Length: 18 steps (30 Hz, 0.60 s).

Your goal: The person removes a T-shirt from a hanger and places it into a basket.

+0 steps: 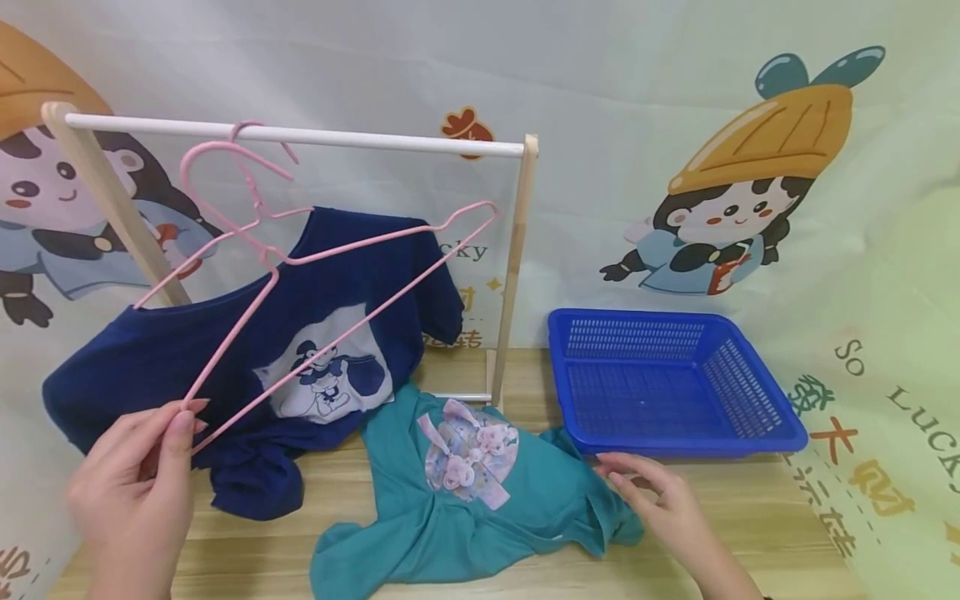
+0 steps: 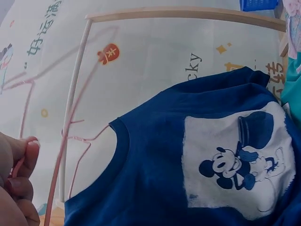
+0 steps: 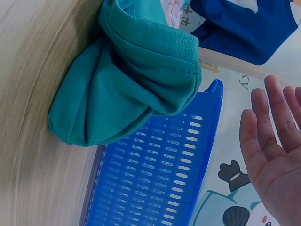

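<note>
My left hand [image 1: 142,492] pinches a pink clothes hanger [image 1: 352,329] by one end, holding it up in front of the rack. Behind it, a navy T-shirt [image 1: 225,358] with a cartoon mouse print hangs on a second pink hanger [image 1: 251,187] hooked over the rod. A teal T-shirt [image 1: 525,508] with a floral bow print lies on the table below. Beside that shirt's right end is my right hand [image 1: 660,500], holding nothing, fingers loosely extended in the right wrist view.
The clothes rack has a white rod [image 1: 360,139] and wooden posts [image 1: 513,267]. A blue plastic basket [image 1: 675,442] stands at the right on the wooden table [image 1: 247,554]. A printed cloth backdrop [image 1: 585,100] rises behind everything.
</note>
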### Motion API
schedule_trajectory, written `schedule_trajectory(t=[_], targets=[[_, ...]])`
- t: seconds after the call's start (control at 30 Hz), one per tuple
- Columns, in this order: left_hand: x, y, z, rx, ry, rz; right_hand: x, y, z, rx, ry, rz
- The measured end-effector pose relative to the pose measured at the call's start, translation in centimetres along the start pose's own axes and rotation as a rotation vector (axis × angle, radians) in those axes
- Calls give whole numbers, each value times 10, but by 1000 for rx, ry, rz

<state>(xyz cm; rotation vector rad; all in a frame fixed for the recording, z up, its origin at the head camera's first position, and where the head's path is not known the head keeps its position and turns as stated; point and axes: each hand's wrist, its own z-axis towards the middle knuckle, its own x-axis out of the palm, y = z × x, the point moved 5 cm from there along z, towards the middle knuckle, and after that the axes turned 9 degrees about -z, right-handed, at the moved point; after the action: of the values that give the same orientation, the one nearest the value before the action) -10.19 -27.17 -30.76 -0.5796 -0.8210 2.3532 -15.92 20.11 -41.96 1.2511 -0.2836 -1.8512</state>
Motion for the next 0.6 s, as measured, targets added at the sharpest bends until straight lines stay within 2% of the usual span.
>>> schedule_trajectory(t=[0.2, 0.43, 0.6], targets=[[15, -15, 11, 25, 0, 81, 2, 1, 0, -53, -26, 15], [44, -35, 29, 61, 73, 142, 4, 0, 0, -72, -26, 16], [67, -46, 41, 93, 141, 145, 7, 0, 0, -77, -21, 20]])
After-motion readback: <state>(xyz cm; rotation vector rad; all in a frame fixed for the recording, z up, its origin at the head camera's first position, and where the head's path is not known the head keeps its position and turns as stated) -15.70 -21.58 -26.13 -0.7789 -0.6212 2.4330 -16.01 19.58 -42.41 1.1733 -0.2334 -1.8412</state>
